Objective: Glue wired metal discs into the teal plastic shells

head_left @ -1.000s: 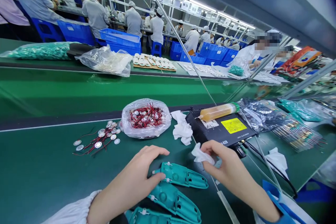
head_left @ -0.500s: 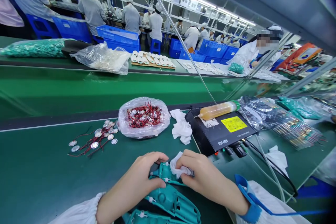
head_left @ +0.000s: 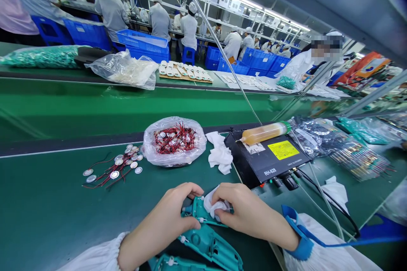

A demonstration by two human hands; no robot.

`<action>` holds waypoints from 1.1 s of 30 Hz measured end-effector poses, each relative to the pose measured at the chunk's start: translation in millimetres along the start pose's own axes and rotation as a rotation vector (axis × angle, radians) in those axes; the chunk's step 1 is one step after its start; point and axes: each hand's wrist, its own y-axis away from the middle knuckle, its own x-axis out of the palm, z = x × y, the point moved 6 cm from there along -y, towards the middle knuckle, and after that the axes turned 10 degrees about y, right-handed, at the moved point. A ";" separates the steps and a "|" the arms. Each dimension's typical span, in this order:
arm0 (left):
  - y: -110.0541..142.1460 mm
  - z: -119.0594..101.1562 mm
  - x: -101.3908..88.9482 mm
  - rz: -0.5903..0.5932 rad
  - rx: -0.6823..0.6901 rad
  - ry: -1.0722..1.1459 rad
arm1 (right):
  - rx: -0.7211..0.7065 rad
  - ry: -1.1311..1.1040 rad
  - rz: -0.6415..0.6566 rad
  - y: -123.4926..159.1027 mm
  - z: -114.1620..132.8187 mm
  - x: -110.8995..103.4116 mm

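My left hand [head_left: 173, 209] grips the narrow end of a teal plastic housing half [head_left: 200, 208], thumb on the near edge and fingers on the far edge. My right hand [head_left: 243, 205] pinches a crumpled white tissue [head_left: 216, 204] and presses it against the inside of that housing half. A second teal housing half [head_left: 213, 245] lies just below, open side up, with slots in its wide end. Another teal housing half [head_left: 178, 264] is cut off by the bottom edge of the view. A blue wrist strap [head_left: 299, 237] circles my right wrist.
Ahead stands a plastic bag [head_left: 173, 161] of red-and-black-wired discs, with loose wired discs [head_left: 115, 174] to its left. A black RH-926 box [head_left: 273, 165] carries an amber-filled syringe [head_left: 265, 134]. Crumpled tissue [head_left: 219, 154] lies beside it. Cables run right. Co-workers sit beyond.
My right hand has moved the tissue slightly left over the inside of the housing half, and the wrist strap's cord has shifted. My left hand keeps its place.
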 end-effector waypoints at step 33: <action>-3.3 -3.0 -5.5 -0.019 0.033 -0.029 | -0.052 0.095 0.024 -24.4 0.2 -0.8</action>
